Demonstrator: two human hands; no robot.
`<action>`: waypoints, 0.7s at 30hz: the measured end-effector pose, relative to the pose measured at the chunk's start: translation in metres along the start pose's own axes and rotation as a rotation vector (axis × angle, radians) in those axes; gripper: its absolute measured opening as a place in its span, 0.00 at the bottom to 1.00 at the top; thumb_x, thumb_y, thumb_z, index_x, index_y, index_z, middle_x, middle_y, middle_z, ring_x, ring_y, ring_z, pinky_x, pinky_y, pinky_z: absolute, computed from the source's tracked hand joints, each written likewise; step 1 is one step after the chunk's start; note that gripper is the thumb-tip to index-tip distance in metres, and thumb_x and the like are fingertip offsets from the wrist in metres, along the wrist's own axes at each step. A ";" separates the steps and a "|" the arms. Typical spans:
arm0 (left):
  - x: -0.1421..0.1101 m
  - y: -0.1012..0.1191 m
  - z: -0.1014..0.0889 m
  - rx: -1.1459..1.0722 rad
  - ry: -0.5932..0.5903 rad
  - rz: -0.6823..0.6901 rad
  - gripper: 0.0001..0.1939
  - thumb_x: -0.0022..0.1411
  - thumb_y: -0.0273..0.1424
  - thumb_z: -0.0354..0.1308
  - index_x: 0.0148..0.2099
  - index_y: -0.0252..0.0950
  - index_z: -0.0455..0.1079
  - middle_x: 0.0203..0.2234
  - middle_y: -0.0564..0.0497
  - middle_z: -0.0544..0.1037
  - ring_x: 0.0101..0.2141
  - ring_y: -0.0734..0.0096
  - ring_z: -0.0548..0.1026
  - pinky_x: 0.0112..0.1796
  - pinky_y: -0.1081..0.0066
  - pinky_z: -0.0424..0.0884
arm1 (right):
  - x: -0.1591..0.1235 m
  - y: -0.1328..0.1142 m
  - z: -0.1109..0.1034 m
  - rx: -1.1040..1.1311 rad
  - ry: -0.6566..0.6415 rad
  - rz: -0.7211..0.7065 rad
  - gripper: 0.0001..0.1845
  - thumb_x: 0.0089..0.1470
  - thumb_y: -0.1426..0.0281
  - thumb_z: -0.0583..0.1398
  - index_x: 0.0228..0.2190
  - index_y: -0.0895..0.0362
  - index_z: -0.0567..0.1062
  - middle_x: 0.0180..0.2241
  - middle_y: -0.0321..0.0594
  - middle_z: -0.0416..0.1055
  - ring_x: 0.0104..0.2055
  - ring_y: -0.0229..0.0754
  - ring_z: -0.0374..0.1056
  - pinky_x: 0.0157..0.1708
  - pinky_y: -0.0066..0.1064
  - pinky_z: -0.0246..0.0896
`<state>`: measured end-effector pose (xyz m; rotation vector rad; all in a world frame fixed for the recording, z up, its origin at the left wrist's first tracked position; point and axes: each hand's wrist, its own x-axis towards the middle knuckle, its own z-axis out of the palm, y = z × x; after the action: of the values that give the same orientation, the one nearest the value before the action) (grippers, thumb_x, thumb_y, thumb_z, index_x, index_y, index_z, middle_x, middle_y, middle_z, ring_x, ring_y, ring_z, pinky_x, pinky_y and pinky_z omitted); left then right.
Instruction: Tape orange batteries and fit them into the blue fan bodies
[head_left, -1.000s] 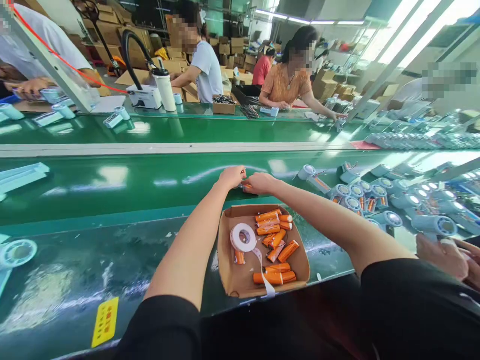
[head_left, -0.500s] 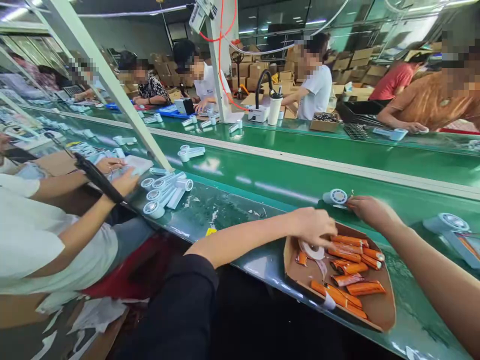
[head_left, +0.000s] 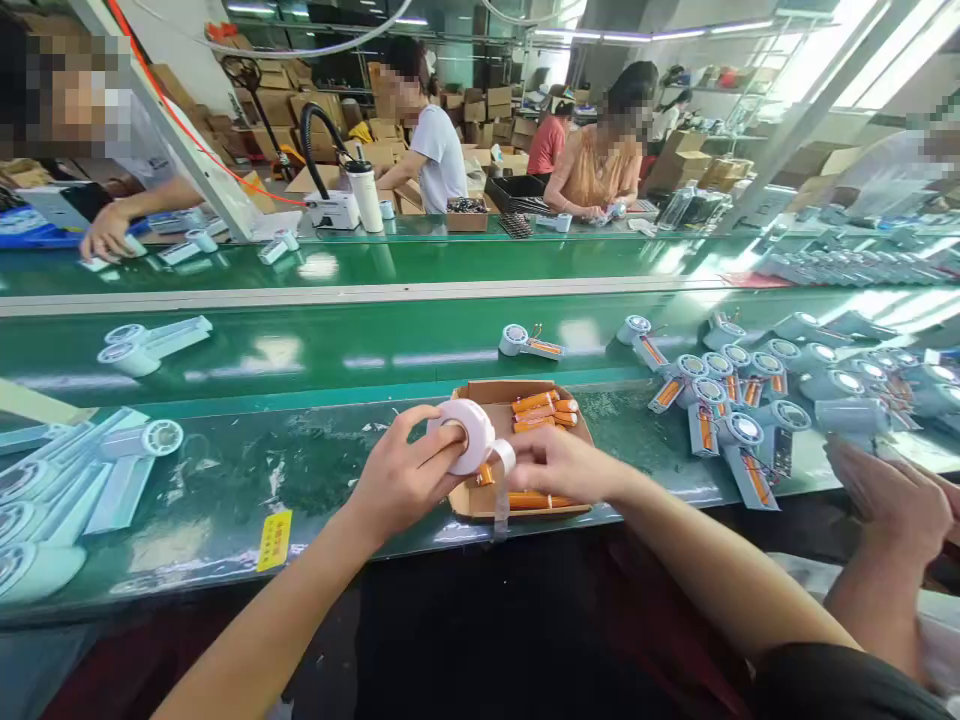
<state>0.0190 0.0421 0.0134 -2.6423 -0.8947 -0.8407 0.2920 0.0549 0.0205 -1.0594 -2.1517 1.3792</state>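
Observation:
My left hand point(head_left: 409, 465) grips a roll of white tape point(head_left: 466, 437) above the cardboard box, a finger in its core. A loose strip of tape point(head_left: 502, 495) curls off the roll and hangs down. Against this strip are the bent fingers of my right hand point(head_left: 562, 463); the fingertips are partly hidden, and they seem to pinch it. Below both hands, the cardboard box point(head_left: 463, 505) holds several orange-wrapped battery cells point(head_left: 536, 402). Beyond it on the green belt lies a light-blue handheld fan point(head_left: 514, 340) with an orange cell in its open handle.
Light-blue fans point(head_left: 142, 437) are piled at left, near a yellow label point(head_left: 274, 540). Many open fans point(head_left: 742, 430) crowd the right side, where a co-worker's hands point(head_left: 892, 495) work. Across the green belt point(head_left: 360, 350) sit other people, with a white cup point(head_left: 365, 197) on their side.
My left hand has lifted the tape roll out of the box. My right hand has let go of the fan on the belt and come to the tape's loose end. The view has swung right.

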 end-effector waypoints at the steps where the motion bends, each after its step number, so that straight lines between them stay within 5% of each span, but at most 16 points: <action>1: -0.006 0.001 -0.002 0.007 0.077 0.027 0.08 0.70 0.29 0.65 0.50 0.39 0.80 0.43 0.47 0.85 0.58 0.53 0.75 0.57 0.54 0.80 | -0.011 -0.006 0.016 0.077 -0.100 -0.012 0.33 0.61 0.40 0.61 0.27 0.58 0.76 0.20 0.29 0.58 0.23 0.34 0.53 0.23 0.29 0.47; 4: -0.023 0.000 -0.006 0.008 0.162 0.049 0.07 0.70 0.27 0.65 0.49 0.34 0.77 0.41 0.45 0.84 0.60 0.49 0.74 0.54 0.54 0.82 | -0.036 -0.020 0.036 0.154 -0.330 -0.037 0.33 0.64 0.46 0.63 0.19 0.56 0.67 0.18 0.28 0.53 0.21 0.32 0.48 0.23 0.31 0.41; 8: -0.045 -0.004 -0.014 -0.020 0.130 -0.011 0.09 0.72 0.26 0.63 0.53 0.32 0.74 0.44 0.46 0.84 0.54 0.56 0.80 0.62 0.45 0.77 | -0.038 -0.029 0.020 -0.087 -0.704 -0.043 0.31 0.67 0.51 0.64 0.17 0.54 0.68 0.16 0.31 0.62 0.20 0.35 0.56 0.23 0.32 0.47; 10: -0.053 -0.001 -0.015 -0.017 0.131 -0.055 0.10 0.72 0.24 0.63 0.54 0.32 0.73 0.45 0.45 0.83 0.53 0.58 0.80 0.65 0.43 0.75 | -0.022 -0.031 0.014 -0.256 -0.611 0.103 0.24 0.69 0.54 0.62 0.24 0.53 0.76 0.20 0.34 0.71 0.23 0.37 0.65 0.26 0.30 0.55; 14: -0.060 0.011 -0.009 -0.029 0.157 -0.121 0.11 0.70 0.23 0.63 0.54 0.34 0.73 0.46 0.45 0.82 0.58 0.51 0.77 0.62 0.44 0.78 | 0.025 -0.020 0.026 -0.682 -0.052 0.351 0.23 0.70 0.51 0.60 0.46 0.60 0.78 0.38 0.53 0.82 0.38 0.53 0.79 0.35 0.33 0.64; 18: -0.060 0.022 0.000 -0.073 0.114 -0.135 0.13 0.70 0.20 0.62 0.54 0.34 0.74 0.46 0.45 0.82 0.62 0.47 0.73 0.57 0.49 0.82 | 0.052 0.001 0.040 -0.834 0.025 0.398 0.28 0.62 0.57 0.70 0.54 0.61 0.73 0.43 0.59 0.83 0.45 0.62 0.81 0.38 0.37 0.71; 21: -0.061 0.025 -0.001 -0.084 0.083 -0.134 0.14 0.70 0.17 0.60 0.54 0.34 0.76 0.45 0.46 0.82 0.61 0.48 0.73 0.56 0.51 0.83 | 0.046 0.014 0.033 -0.528 0.100 0.297 0.23 0.60 0.68 0.71 0.54 0.58 0.75 0.46 0.50 0.83 0.48 0.53 0.81 0.45 0.35 0.73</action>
<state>-0.0057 -0.0080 -0.0222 -2.6188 -1.0461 -1.0331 0.2463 0.0731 -0.0102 -1.6577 -2.4163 0.8452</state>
